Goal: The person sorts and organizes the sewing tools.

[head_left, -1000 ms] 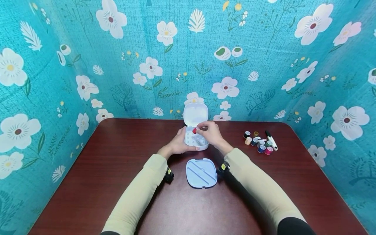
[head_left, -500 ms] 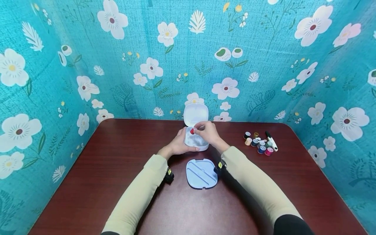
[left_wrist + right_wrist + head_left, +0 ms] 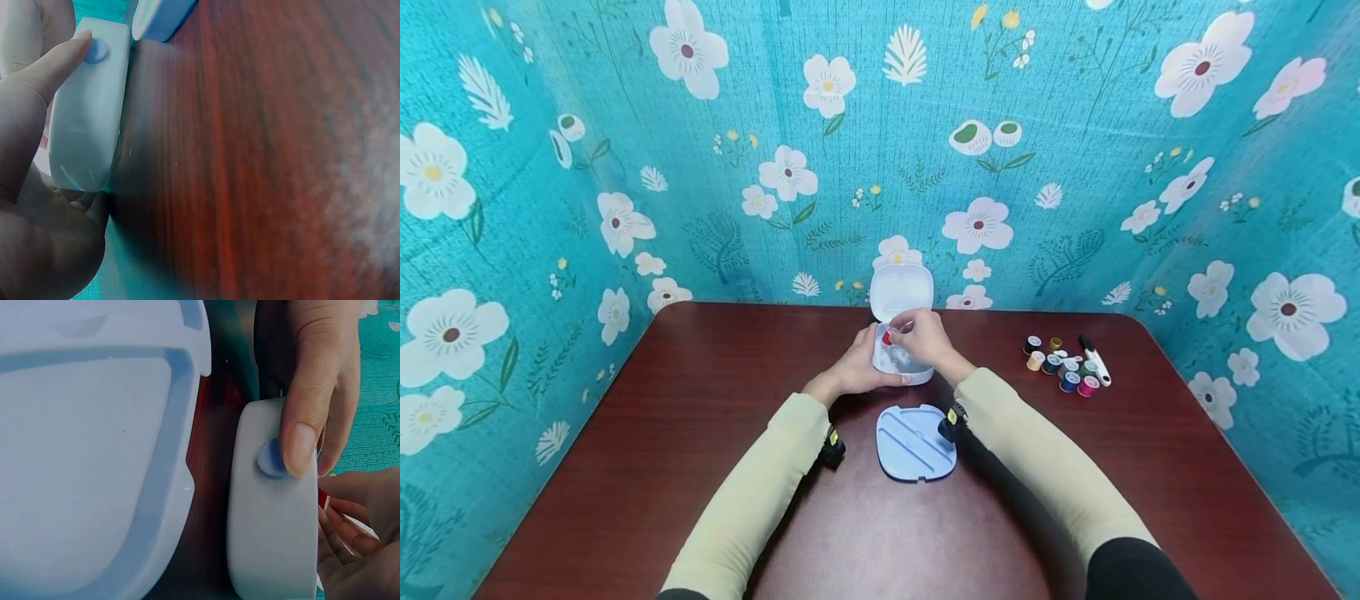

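A white box (image 3: 917,377) stands near the back of the table, its lid (image 3: 901,292) raised, with rows of small pegs inside. My left hand (image 3: 856,368) grips its left side. In the left wrist view the thumb (image 3: 53,65) lies over the front wall beside a round blue button (image 3: 97,51). My right hand (image 3: 923,337) reaches over the box from the right and pinches a red thread spool (image 3: 887,337) inside the rim at the back left. Fingers hide part of the spool; only a sliver of red shows in the right wrist view.
A pale blue tray (image 3: 913,450) with a diagonal groove lies in front of the box. To the right sit several thread spools (image 3: 1070,382) and a black-and-white tool (image 3: 1094,361). A floral curtain (image 3: 880,167) hangs behind the table.
My right hand has moved a little to the left and slightly lower over the box, carrying the red thread spool. The left hand has stayed on the box.
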A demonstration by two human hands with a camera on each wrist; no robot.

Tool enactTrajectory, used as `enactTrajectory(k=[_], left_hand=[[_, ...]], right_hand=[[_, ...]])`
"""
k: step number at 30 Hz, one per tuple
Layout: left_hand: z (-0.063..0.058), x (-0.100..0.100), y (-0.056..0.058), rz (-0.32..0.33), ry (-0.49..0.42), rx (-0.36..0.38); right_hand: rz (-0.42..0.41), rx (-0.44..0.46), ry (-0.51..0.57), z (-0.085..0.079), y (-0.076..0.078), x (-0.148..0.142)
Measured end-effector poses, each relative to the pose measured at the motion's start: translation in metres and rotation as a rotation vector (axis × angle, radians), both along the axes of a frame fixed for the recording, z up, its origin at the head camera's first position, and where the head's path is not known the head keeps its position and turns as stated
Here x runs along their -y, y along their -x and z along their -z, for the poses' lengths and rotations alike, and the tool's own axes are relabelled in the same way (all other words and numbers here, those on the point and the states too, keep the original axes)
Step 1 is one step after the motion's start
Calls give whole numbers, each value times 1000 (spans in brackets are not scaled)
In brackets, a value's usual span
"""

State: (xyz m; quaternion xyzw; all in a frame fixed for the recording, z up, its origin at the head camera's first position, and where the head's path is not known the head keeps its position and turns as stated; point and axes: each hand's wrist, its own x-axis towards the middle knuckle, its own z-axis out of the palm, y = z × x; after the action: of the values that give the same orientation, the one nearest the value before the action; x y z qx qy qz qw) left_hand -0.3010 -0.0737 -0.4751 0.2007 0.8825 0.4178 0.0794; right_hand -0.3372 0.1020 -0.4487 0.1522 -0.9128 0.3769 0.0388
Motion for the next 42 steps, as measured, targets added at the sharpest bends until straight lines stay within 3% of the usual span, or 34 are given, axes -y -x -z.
enactTrajectory(k=[17,29,42], left_hand=[[-3,-1,0,-19,20,44],[-2,-1,-2,-12,-1,21],[1,-1,-1,2,-23,-12]], right_hand=[[-59,-93,-113,3,2,10],[-103,-99,-143,5,0,11],[-170,-91,-244,3,-3,11]])
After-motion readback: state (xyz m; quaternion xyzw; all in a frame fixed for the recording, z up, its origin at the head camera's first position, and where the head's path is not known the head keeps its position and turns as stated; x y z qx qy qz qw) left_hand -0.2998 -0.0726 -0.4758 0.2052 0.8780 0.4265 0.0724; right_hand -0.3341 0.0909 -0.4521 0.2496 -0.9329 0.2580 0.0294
